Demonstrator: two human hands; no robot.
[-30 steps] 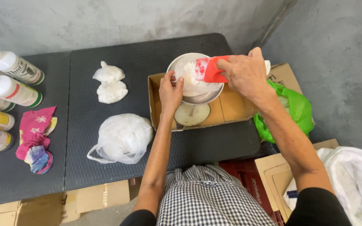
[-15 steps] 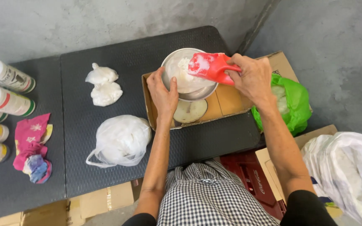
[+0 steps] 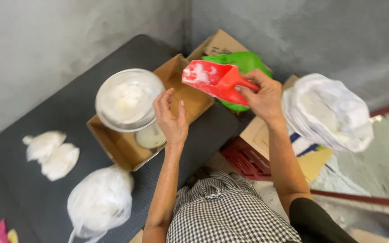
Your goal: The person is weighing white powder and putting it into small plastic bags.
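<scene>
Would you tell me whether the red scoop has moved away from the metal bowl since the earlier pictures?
Yes. The red scoop, held by the right hand, was over the metal bowl; now it is off the bowl's right side, toward the green bag.

Red plastic scoop (image 3: 212, 78) dusted white. Silver metal bowl (image 3: 129, 100), white powder inside. Brown cardboard box (image 3: 122, 146). Dark grey bench (image 3: 41, 117). Green plastic bag (image 3: 244, 63). Black-and-white checked cloth (image 3: 230, 211).

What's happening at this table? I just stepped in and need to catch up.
A person in a checked garment holds a red scoop, dusted with white powder, in the right hand. The left hand is open beside a metal bowl of white powder, which sits in a cardboard box. Filled plastic bags lie on the dark table.
</scene>
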